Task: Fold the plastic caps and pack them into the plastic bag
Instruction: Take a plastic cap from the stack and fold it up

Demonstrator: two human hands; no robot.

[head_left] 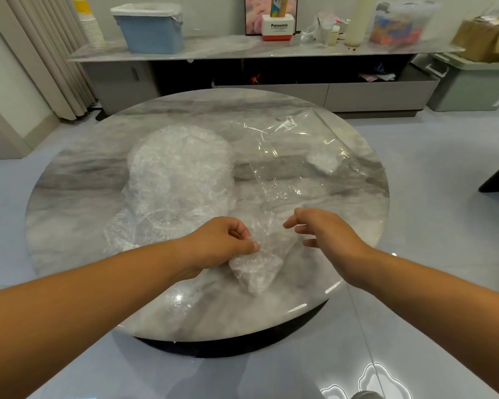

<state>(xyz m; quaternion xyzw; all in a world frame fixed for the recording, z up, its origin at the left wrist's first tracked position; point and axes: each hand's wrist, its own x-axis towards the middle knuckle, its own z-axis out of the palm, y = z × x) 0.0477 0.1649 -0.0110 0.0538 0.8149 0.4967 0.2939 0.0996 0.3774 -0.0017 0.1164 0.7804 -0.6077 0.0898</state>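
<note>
Round table (78, 180): grey-veined marble top on a dark base. Its near rim curves just below both forearms, and the far rim faces the sideboard. Bare stone shows along the left edge and the near edge. Pale floor lies open all round the table.
Sideboard (242, 47): stands beyond the table's far rim, well apart from it. It carries a blue bin (153, 30) and assorted clutter.
Plastic bag (300, 145): lies flat on the right half of the table. It is clear and glossy with creases, and a small printed label sits near its far end. Its right side reaches close to the table's right rim.
Pile of caps (179, 174): heaped left of the table's centre, just beside the bag. It is a crumpled, milky-white, translucent mound whose skirts spread toward the near-left edge.
Held cap (257, 269): sits near the table's front edge, between the two hands. It is bunched and wrinkled, narrowing to a point toward the rim.
Left hand (222, 243): over the front of the table, thumb and curled fingers pinching the held cap's left edge.
Right hand (326, 234): over the front right of the table, fingers loosely spread and gripping nothing, fingertips just beside the cap's film.
Folded cap (321, 161): a small white wad inside the bag, toward the table's right rim.
</note>
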